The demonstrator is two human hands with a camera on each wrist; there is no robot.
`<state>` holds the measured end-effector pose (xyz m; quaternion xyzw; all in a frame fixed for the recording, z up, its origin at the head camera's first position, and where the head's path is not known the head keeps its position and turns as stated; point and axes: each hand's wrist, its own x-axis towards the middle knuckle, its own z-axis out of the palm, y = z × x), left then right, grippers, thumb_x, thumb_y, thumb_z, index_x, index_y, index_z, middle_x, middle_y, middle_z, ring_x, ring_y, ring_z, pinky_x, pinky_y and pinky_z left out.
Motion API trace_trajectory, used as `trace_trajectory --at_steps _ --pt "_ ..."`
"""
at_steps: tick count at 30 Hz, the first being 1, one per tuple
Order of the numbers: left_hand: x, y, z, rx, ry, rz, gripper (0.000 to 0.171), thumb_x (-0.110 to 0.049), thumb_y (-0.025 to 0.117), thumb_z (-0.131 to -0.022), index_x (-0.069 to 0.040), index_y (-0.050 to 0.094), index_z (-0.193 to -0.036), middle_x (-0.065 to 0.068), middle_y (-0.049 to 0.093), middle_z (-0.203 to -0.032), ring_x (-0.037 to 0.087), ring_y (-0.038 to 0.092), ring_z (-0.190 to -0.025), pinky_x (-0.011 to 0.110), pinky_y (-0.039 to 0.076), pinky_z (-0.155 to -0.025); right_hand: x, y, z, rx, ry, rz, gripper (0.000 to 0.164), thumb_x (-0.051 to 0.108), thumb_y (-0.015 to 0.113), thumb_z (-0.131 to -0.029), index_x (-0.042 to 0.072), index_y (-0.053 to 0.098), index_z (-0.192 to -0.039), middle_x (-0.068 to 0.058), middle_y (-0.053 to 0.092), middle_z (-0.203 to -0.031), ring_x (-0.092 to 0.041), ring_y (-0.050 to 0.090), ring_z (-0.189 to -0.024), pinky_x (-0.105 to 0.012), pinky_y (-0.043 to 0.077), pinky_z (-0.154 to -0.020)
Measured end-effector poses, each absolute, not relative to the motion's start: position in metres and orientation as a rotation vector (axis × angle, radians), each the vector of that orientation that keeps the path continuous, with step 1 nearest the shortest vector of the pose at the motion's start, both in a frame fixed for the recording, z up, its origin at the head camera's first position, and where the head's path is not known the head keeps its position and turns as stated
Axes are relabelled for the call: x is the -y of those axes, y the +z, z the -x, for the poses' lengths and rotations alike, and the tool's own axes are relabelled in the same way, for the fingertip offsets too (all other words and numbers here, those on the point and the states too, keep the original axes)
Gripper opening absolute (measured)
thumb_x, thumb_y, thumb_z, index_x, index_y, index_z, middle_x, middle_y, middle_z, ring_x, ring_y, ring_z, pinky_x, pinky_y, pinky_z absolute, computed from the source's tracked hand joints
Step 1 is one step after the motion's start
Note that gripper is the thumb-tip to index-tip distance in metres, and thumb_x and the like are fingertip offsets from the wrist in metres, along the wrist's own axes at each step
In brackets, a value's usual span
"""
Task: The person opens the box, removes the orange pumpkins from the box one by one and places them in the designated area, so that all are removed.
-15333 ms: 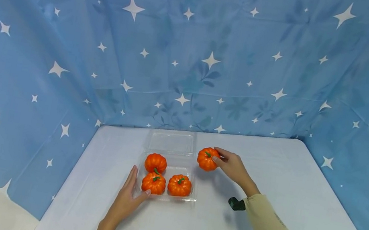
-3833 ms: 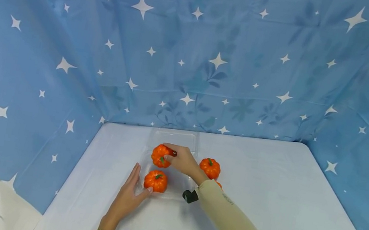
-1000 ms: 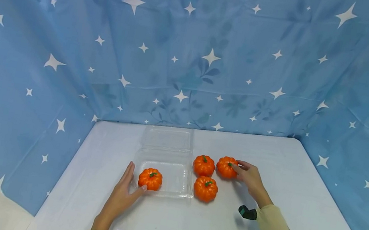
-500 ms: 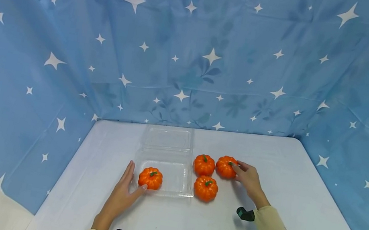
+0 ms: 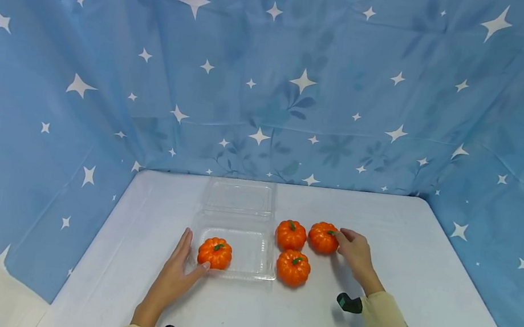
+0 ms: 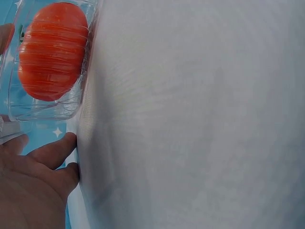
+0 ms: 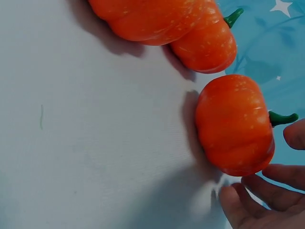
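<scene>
An open clear plastic box (image 5: 247, 251) lies on the table with one orange toy pumpkin (image 5: 214, 253) in its front left corner. My left hand (image 5: 171, 281) rests at that corner, fingers stretched along the left side and thumb by the front rim. Right of the box, three more pumpkins stand on the cloth: one at the back (image 5: 291, 235), one in front (image 5: 293, 268) and one farthest right (image 5: 323, 237). At this last one is my right hand (image 5: 355, 254); in the right wrist view its thumb is apart from the pumpkin and the fingertips lie close by its side.
The box's clear lid (image 5: 239, 197) is folded back toward the curtain. A white cloth covers the table (image 5: 240, 322). Blue star-patterned curtains (image 5: 277, 73) stand behind it and at both sides.
Since the oldest frame, two pumpkins have left the box; three now stand to its right. In the last second the right hand has loosened from the farthest right pumpkin. The left hand has stayed.
</scene>
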<state>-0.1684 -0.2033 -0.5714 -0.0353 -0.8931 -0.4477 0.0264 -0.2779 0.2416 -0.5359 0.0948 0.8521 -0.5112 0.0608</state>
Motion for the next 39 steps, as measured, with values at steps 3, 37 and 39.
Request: trace_trajectory --at_steps 3,37,39 --pt "0.204 -0.571 0.168 2.758 -1.384 0.108 0.104 -0.052 0.072 -0.1 -0.006 0.014 -0.172 0.007 0.007 -0.18 0.041 0.039 -0.153 0.059 0.026 -0.124 -0.24 -0.53 0.279 -2.625 -1.518 -0.284 0.061 0.031 0.045 -0.113 -0.01 0.042 -0.158 -0.032 0.042 -0.161 -0.048 0.042 -0.147 -0.059 0.039 -0.119" --pt "0.202 -0.571 0.168 2.76 -1.398 0.098 0.104 -0.053 0.071 -0.1 -0.008 0.012 -0.173 0.005 0.007 -0.18 0.038 0.033 -0.156 0.059 0.024 -0.125 -0.154 -0.47 0.274 -2.461 -1.753 0.481 0.08 0.033 0.064 -0.108 0.011 0.022 -0.172 -0.01 0.017 -0.178 -0.051 0.022 -0.158 -0.061 0.028 -0.122" --pt "0.202 -0.571 0.168 2.755 -1.4 0.097 0.104 -0.053 0.072 -0.1 -0.008 0.013 -0.173 0.005 0.007 -0.18 0.039 0.033 -0.156 0.059 0.024 -0.125 -0.145 -0.469 0.272 -2.428 -1.75 0.504 0.08 0.034 0.064 -0.108 0.014 0.022 -0.173 -0.007 0.017 -0.179 -0.05 0.022 -0.158 -0.062 0.029 -0.122"
